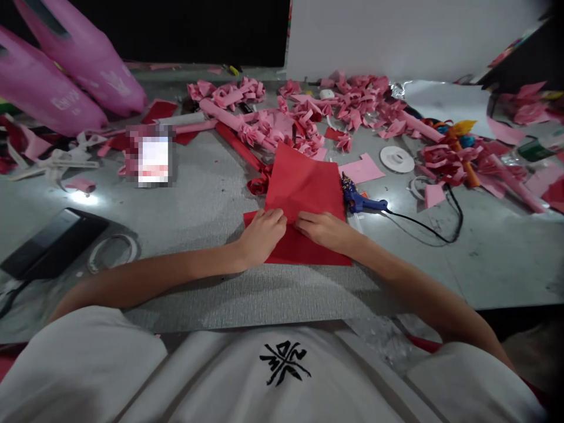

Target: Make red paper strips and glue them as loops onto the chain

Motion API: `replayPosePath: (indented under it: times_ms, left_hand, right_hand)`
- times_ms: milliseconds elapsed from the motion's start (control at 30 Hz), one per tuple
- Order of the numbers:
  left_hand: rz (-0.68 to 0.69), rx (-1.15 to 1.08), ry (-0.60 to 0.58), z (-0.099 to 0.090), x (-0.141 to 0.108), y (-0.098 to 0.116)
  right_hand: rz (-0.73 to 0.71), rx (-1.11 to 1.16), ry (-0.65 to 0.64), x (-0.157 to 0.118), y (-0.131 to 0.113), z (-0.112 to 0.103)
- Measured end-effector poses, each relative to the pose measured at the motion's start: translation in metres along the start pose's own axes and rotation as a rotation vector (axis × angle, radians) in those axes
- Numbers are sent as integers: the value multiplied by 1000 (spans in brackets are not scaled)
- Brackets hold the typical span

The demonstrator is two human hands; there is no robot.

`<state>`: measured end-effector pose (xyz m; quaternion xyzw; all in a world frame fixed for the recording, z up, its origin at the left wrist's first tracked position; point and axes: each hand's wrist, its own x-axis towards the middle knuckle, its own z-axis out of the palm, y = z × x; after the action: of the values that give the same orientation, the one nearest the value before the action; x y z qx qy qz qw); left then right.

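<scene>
Red sheets [304, 182] lie at the middle of the grey table, in front of my body, one reaching up and away from me. My left hand [264, 235] rests on the left part of the red material, its fingers bent and closed on it. From the right, my right hand [324, 230] meets the same material, thumb and fingers pinched together on it. A small gap separates the two hands. What lies under the fingertips is hidden. Just right of the sheets is a blue glue gun [363, 201] with a black cord.
Pink paper flowers and rolls [273, 120] are heaped along the back. A white tape roll [396, 159] sits at the right, and a bright, pixelated phone [154, 160] at the left. A black device [48, 241] and a clear ring [112, 252] lie near my left arm.
</scene>
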<state>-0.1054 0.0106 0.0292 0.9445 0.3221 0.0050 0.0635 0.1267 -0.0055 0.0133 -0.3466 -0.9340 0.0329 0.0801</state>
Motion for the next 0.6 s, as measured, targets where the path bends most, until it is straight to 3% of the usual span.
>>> replayPosePath:
  times_ms: [133,333,400,533,600]
  left_hand:
    - [-7,85,42,6,4,-1]
    - [-261,0,359,12,16,-16]
    - [-244,-44,405,12,18,-19]
    - [-17,-97,276,16,16,-23]
    - [10,-111,207,17,14,-23]
  right_hand:
    - [-38,-98,-21,0,-3,2]
    - [-44,-84,15,5,0,6]
    - [-33,-54,40,7,0,6]
    - [-2,37,82,10,2,4]
    - [0,137,87,11,5,3]
